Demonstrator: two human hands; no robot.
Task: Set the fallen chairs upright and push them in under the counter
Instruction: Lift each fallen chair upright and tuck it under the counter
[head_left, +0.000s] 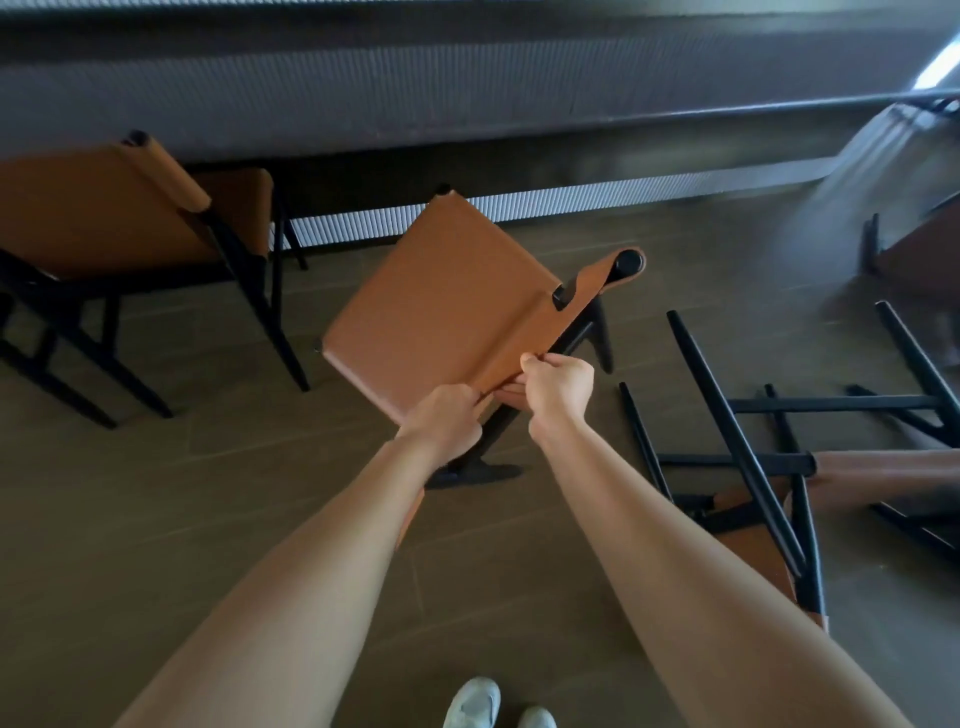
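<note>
Both bare forearms reach forward and slightly inward, nearly straight at the elbows. The left hand (444, 418) is curled in a fist-like grip, knuckles up, fingers tucked under. The right hand (558, 384) sits just beside it, slightly farther forward, thumb pressed on top and fingers wrapped closed.

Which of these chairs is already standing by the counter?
The chair at far left: it stands on its legs against the counter. The middle chair is tilted in both hands; the right chair lies legs-up.
</note>
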